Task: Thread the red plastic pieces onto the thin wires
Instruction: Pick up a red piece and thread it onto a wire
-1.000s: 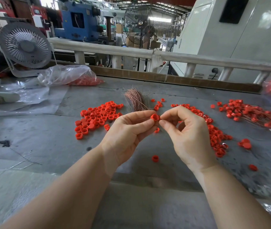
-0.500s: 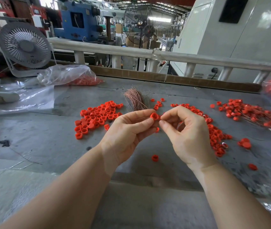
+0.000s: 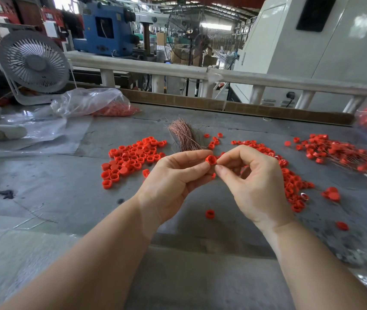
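the left hand (image 3: 173,175) pinches one red plastic piece (image 3: 210,159) between thumb and forefinger, open side turned toward the right hand (image 3: 251,182), whose thumb and forefinger are closed together just beside it; they may be holding a thin wire, but none can be made out there. the likely slip is a wire that fine bending or missing the hole, since both hands work in the air with nothing to steady them, and a loose pinch could let the piece drop among the scattered ones below. beyond the left fingertips lies the bundle of copper-coloured wires (image 3: 185,137); further left of it a dense patch of loose red pieces (image 3: 131,157), and past the right hand another trail of them (image 3: 289,177), with what looks like a finished heap of threaded pieces (image 3: 343,153) further right. the grey worktable (image 3: 50,186) is stained and partly covered with clear plastic sheet (image 3: 32,133); a bag of red pieces (image 3: 102,104) and a small desk fan (image 3: 34,63) stand far left. behind the railing (image 3: 222,73) is a factory floor with a blue machine (image 3: 106,27).
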`<state>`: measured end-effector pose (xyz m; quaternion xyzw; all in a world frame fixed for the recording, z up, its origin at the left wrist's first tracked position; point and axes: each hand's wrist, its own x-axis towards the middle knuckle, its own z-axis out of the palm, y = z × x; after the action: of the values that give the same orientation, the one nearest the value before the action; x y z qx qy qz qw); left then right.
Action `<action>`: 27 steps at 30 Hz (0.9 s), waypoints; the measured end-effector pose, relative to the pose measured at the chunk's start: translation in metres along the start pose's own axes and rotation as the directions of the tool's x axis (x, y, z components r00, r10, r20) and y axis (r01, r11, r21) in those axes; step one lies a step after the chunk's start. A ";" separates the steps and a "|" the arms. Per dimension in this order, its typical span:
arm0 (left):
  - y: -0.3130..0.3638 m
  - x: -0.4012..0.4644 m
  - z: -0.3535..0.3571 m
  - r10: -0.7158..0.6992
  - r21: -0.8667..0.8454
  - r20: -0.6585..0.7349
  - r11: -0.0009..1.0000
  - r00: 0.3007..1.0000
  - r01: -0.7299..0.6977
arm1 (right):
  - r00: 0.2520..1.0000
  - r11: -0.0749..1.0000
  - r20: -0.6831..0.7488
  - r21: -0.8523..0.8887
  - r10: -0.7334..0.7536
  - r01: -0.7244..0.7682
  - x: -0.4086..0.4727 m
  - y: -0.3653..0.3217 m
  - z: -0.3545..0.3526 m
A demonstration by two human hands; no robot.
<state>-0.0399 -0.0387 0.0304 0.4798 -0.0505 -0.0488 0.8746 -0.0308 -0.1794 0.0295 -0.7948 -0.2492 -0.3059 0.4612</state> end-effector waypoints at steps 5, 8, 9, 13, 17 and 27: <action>0.000 -0.001 0.000 0.005 0.000 -0.008 1.000 1.000 -0.005 | 1.000 1.000 -0.001 -0.006 0.016 -0.016 0.000 0.001 0.000; 0.000 0.000 0.000 0.010 -0.005 -0.003 1.000 1.000 -0.010 | 1.000 1.000 -0.004 -0.007 0.010 -0.010 0.000 0.001 0.000; 0.001 0.000 0.000 0.009 -0.007 -0.002 1.000 1.000 -0.009 | 1.000 1.000 -0.006 -0.007 0.006 -0.006 0.000 0.001 0.000; 0.003 0.000 0.001 -0.016 -0.018 -0.007 1.000 1.000 0.016 | 1.000 1.000 -0.008 0.004 0.005 -0.005 0.000 0.002 0.000; 0.004 -0.001 0.002 -0.030 -0.039 -0.035 0.999 0.999 0.029 | 1.000 1.000 -0.008 0.008 0.005 -0.005 0.000 0.003 0.000; 0.003 -0.001 0.004 -0.047 -0.037 -0.047 0.998 0.998 0.045 | 1.000 0.999 0.001 -0.032 -0.009 0.010 0.000 0.005 -0.001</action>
<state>-0.0414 -0.0396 0.0352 0.4659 -0.0178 -0.0583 0.8828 -0.0280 -0.1829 0.0272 -0.8011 -0.2483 -0.3116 0.4467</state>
